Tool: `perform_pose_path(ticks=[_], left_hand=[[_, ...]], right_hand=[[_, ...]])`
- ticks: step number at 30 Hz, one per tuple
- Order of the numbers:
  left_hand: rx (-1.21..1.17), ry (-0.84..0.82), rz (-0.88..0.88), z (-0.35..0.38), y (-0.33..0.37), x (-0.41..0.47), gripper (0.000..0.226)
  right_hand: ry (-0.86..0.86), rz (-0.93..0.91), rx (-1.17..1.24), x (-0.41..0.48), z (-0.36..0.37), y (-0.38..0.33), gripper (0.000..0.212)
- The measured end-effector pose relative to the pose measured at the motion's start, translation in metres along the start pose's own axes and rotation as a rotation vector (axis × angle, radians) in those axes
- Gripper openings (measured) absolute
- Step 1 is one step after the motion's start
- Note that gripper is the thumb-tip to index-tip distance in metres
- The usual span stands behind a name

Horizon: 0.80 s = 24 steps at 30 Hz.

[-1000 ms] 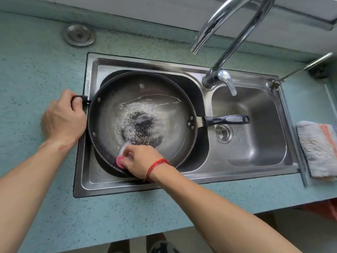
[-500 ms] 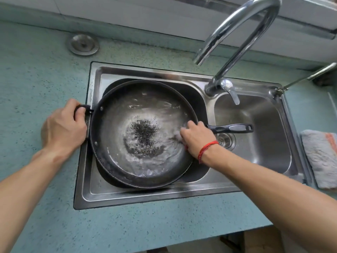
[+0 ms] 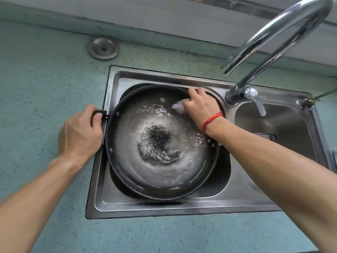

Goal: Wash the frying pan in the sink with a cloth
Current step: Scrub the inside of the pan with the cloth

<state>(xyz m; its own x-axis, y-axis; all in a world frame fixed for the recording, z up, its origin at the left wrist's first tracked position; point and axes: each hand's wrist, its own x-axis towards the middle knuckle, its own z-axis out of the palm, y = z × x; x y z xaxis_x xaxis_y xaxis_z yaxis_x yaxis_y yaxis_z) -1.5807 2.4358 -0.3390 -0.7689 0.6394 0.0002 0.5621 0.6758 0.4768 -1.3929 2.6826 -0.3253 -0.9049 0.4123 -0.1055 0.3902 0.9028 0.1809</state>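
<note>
Currently: frying pan [image 3: 160, 143] in sink [image 3: 182, 207], mid-scrub. Left hand [image 3: 80, 132] grips helper handle [image 3: 99, 114]; right hand [image 3: 200, 105] presses cloth [image 3: 179, 106] at far rim. Next, likely: dark centre residue needs firm wiping.

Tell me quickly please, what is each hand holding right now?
The left hand is closed around the small side handle of the pan.
The right hand is closed on the cloth, pressing it against the pan's far wall.
</note>
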Motion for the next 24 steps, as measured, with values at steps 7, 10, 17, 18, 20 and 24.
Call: perform_pose_path(ticks=[7,10,17,18,20,24], left_hand=[[-0.006,0.000,-0.022,0.000,0.002,-0.001,0.017],[-0.009,-0.012,-0.032,0.000,0.002,-0.001,0.017],[0.003,-0.038,-0.027,-0.002,0.002,-0.002,0.019],[0.004,-0.037,-0.025,-0.002,0.002,-0.002,0.019],[0.008,-0.035,-0.025,-0.003,0.001,-0.003,0.019],[0.011,-0.035,-0.015,-0.001,0.000,-0.002,0.019]], right_hand=[[-0.227,0.111,-0.116,-0.028,-0.003,-0.009,0.032],[-0.291,0.122,-0.147,-0.050,0.002,-0.015,0.038],[-0.373,0.028,-0.086,-0.076,0.000,-0.026,0.043],[-0.401,0.024,-0.067,-0.076,0.002,-0.033,0.041],[-0.451,0.016,-0.015,-0.077,0.009,-0.048,0.034],[-0.438,0.049,-0.016,-0.075,0.019,-0.049,0.038]])
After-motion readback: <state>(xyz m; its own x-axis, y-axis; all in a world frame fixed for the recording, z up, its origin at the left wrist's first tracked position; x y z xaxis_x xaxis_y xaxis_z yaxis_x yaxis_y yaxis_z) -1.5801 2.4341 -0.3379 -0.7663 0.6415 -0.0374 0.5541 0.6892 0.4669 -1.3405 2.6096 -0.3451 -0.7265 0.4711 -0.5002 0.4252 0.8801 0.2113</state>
